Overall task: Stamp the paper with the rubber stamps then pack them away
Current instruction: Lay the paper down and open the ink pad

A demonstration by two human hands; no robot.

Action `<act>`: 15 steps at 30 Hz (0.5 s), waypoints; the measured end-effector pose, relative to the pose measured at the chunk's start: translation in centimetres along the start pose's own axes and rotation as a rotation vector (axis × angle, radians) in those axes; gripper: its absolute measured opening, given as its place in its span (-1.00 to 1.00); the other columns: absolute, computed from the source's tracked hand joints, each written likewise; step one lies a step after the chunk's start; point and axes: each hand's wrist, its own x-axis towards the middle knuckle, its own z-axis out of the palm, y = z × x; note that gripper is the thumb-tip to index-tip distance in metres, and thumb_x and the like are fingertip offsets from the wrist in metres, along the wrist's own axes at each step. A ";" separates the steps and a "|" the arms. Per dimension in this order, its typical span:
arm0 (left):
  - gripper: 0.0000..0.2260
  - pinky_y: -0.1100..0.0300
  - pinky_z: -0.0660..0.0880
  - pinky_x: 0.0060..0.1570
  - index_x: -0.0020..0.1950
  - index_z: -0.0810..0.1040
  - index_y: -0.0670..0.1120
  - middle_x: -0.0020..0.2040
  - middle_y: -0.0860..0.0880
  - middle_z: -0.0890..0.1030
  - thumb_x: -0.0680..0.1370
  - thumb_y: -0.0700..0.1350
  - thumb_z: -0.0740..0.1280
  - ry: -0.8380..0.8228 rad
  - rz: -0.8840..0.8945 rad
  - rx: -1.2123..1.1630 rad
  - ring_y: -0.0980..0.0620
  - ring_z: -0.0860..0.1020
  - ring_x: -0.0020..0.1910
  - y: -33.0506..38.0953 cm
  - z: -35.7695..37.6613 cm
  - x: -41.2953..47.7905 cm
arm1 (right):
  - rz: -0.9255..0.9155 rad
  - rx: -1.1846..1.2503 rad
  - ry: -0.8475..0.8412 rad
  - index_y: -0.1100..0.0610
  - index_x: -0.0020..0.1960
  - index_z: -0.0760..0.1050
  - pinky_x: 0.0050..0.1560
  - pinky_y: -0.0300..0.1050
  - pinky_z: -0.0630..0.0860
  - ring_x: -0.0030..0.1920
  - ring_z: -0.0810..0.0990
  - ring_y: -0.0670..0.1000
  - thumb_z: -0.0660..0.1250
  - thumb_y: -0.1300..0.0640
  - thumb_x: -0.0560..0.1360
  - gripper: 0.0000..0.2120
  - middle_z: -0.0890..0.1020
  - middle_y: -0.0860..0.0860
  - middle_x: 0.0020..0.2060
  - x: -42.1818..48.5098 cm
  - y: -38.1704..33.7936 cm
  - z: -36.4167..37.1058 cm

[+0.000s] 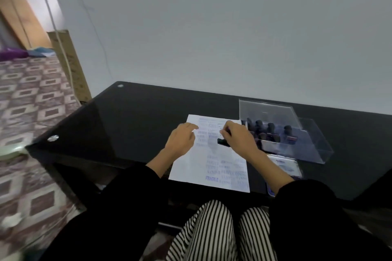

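Note:
A white sheet of paper [191,167] covered with blue stamp marks lies on the black glass table [118,121]. My left hand [180,141] rests flat on the paper's left side, fingers fairly straight. My right hand [238,135] grips a black rubber stamp [222,142] whose base sits low over the upper middle of the sheet. To the right stands a clear plastic box [314,146] with its lid up, holding several dark-handled stamps [271,131].
A blue ink pad [285,165] in a clear case lies at the table's front right, partly under my right forearm. The wall is right behind the table. Patterned floor and a wooden board lie to the left. My striped knees are under the table's front edge.

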 end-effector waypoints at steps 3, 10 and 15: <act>-0.65 0.13 0.26 0.40 0.41 0.36 -0.11 0.43 -0.06 0.37 0.62 -0.22 0.08 -0.026 -0.017 0.021 0.01 0.30 0.42 -2.0 0.0 0.6 | -0.042 0.018 -0.048 0.24 -0.06 0.45 -0.19 -0.08 0.41 -0.19 0.53 0.09 0.18 0.11 0.59 -0.80 0.61 0.15 -0.14 2.1 -1.9 1.2; -0.60 -0.04 0.08 0.49 0.51 0.19 -0.07 0.55 -0.03 0.13 0.65 -0.14 0.01 -0.113 -0.034 0.131 -0.01 0.05 0.54 -4.3 2.7 1.4 | -0.075 -0.025 -0.167 0.23 0.00 0.48 -0.05 -0.15 0.48 -0.10 0.59 0.09 0.21 0.07 0.58 -0.78 0.63 0.16 -0.06 5.0 -3.6 4.4; -0.59 -0.07 0.02 0.48 0.53 0.11 -0.06 0.56 0.00 0.07 0.66 -0.08 -0.04 -0.126 -0.046 0.189 0.01 -0.01 0.55 -5.0 4.1 1.5 | -0.098 -0.091 -0.212 0.27 -0.02 0.52 -0.28 -0.22 0.36 -0.24 0.51 0.05 0.25 0.06 0.56 -0.75 0.64 0.19 -0.11 5.8 -3.6 5.5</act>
